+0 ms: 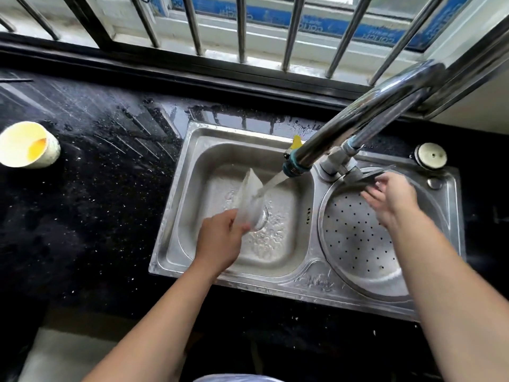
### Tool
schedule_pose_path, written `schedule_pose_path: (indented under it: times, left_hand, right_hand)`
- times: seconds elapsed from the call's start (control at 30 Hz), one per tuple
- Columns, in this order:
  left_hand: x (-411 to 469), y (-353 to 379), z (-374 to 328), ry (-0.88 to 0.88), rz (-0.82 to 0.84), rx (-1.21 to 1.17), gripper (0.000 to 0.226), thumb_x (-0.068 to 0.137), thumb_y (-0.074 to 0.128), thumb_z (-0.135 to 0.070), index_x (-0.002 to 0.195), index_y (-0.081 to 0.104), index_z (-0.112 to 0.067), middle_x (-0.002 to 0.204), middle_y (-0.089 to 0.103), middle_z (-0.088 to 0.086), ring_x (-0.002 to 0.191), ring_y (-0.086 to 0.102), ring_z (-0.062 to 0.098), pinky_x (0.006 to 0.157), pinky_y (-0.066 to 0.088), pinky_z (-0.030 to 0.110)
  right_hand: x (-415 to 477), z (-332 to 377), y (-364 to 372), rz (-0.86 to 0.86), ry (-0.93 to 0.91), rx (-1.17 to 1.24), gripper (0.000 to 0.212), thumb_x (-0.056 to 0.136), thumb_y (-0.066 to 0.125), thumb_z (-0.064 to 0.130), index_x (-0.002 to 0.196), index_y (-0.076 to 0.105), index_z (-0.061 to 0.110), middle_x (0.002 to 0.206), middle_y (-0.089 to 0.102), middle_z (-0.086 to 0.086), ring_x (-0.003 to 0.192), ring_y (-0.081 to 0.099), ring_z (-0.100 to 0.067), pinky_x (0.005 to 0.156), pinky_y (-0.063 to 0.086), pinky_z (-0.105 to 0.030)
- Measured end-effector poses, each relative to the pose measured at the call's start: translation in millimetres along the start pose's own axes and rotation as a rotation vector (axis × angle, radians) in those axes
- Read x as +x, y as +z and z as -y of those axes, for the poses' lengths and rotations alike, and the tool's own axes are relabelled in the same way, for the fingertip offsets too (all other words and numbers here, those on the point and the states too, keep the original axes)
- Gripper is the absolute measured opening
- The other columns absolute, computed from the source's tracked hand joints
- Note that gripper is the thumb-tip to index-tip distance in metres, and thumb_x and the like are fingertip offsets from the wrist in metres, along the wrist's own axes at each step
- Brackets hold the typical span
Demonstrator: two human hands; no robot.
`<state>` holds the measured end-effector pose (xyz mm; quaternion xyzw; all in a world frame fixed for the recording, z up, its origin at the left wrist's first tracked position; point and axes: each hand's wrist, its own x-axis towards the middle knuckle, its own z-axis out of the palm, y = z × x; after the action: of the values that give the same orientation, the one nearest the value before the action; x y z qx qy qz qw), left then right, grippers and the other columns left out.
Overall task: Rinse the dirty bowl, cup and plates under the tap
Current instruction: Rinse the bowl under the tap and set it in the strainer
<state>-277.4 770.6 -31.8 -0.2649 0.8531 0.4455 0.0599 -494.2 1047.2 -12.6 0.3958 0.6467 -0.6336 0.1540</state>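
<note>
Black speckled countertop point(91, 205), wet, streaked with water drops, heaviest behind the basin and out past the left hand point(220, 241). Steel double sink point(316, 279) set into it: rectangular basin under the left hand, round perforated basin under the right hand point(391, 199). Cream container point(29, 146) with yellow residue inside, tilted, resting on the counter well to the left of the left hand. Round white-topped fitting point(430, 155) just beyond the right hand.

Left hand point(220, 238) tilts a clear cup point(250, 199) under the running tap point(297, 161).
</note>
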Motion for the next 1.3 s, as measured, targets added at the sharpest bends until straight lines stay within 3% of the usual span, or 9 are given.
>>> schedule_pose_path:
  times: [0.1, 0.27, 0.37, 0.47, 0.57, 0.73, 0.93, 1.13, 1.3]
  left_hand:
    - [-9, 2, -3, 0.069, -0.017, 0.254, 0.015, 0.089, 0.071, -0.022, 0.076, 0.064, -0.02, 0.066, 0.068, 0.008, 0.075, 0.064, 0.042, 0.059, 0.044, 0.041]
    - [-17, 3, -6, 0.138, -0.022, 0.426, 0.011, 0.085, 0.069, -0.013, 0.088, 0.073, -0.023, 0.08, 0.077, 0.006, 0.081, 0.068, 0.041, 0.06, 0.033, 0.033]
    - [-17, 5, -6, 0.157, 0.013, 0.416, 0.003, 0.085, 0.067, -0.017, 0.085, 0.068, -0.02, 0.073, 0.073, 0.005, 0.078, 0.065, 0.041, 0.059, 0.043, 0.037]
    - [-13, 9, -8, 0.098, 0.104, 0.139, 0.013, 0.084, 0.068, -0.023, 0.072, 0.062, -0.022, 0.058, 0.06, -0.004, 0.065, 0.06, 0.024, 0.059, 0.045, 0.034]
    - [-12, 13, -27, -0.065, 0.305, -0.34, 0.02, 0.079, 0.07, -0.021, 0.081, 0.078, -0.039, 0.072, 0.075, -0.014, 0.069, 0.066, -0.001, 0.062, 0.05, 0.018]
    - [3, 41, -53, -0.197, 0.424, -0.669, 0.023, 0.08, 0.074, -0.023, 0.098, 0.077, -0.009, 0.09, 0.077, 0.008, 0.081, 0.067, 0.021, 0.069, 0.052, 0.031]
    - [24, 78, -82, -0.393, 0.483, -1.037, 0.034, 0.108, 0.048, -0.014, 0.11, 0.08, -0.003, 0.102, 0.081, 0.012, 0.09, 0.077, 0.02, 0.078, 0.064, 0.03]
    - [36, 123, -108, -0.219, 0.481, -0.574, 0.024, 0.106, 0.06, -0.028, 0.121, 0.076, -0.02, 0.112, 0.081, 0.0, 0.095, 0.075, 0.013, 0.074, 0.06, 0.023]
    - [10, 160, -106, 0.072, 0.256, 0.126, 0.042, 0.102, 0.063, -0.019, 0.142, 0.06, -0.006, 0.134, 0.065, 0.012, 0.13, 0.058, 0.029, 0.109, 0.045, 0.038]
  right_hand:
    - [7, 31, 13, 0.051, -0.097, -0.136, 0.02, 0.086, 0.052, 0.006, 0.098, 0.064, 0.017, 0.093, 0.056, -0.001, 0.088, 0.052, -0.016, 0.096, 0.052, -0.04]
    - [3, 45, 31, 0.145, -0.144, -0.21, 0.026, 0.057, 0.051, 0.016, 0.081, 0.058, 0.022, 0.085, 0.05, 0.012, 0.075, 0.046, -0.01, 0.069, 0.036, -0.03]
    - [8, 44, 21, 0.115, -0.164, -0.253, 0.072, 0.065, 0.049, 0.023, 0.136, 0.055, 0.026, 0.113, 0.055, 0.006, 0.097, 0.052, -0.012, 0.087, 0.04, -0.034]
    - [0, 29, 3, -0.055, -0.236, -0.294, 0.083, 0.078, 0.052, 0.025, 0.158, 0.031, 0.026, 0.155, 0.044, -0.002, 0.129, 0.051, -0.023, 0.103, 0.045, -0.039]
    - [-23, -17, -17, 0.008, -0.21, -0.412, 0.055, 0.092, 0.05, 0.025, 0.147, 0.049, 0.021, 0.14, 0.059, -0.006, 0.117, 0.059, -0.022, 0.097, 0.051, -0.04]
    - [-52, -76, -47, 0.503, 0.075, -0.267, 0.041, 0.104, 0.051, 0.032, 0.146, 0.05, 0.03, 0.133, 0.062, 0.006, 0.117, 0.06, -0.015, 0.088, 0.054, -0.036]
    - [-45, -73, -85, 0.548, 0.181, 0.035, 0.022, 0.103, 0.055, 0.033, 0.108, 0.073, 0.021, 0.092, 0.069, -0.002, 0.083, 0.058, -0.015, 0.077, 0.046, -0.034]
    - [-38, -42, -137, 0.523, 0.026, 0.205, 0.01, 0.103, 0.056, 0.011, 0.1, 0.065, 0.009, 0.08, 0.074, -0.003, 0.067, 0.069, -0.011, 0.058, 0.058, -0.027]
    - [-36, -49, -135, 0.282, -0.347, -0.356, 0.008, 0.096, 0.067, 0.016, 0.097, 0.059, 0.015, 0.079, 0.076, -0.002, 0.07, 0.071, -0.016, 0.064, 0.055, -0.031]
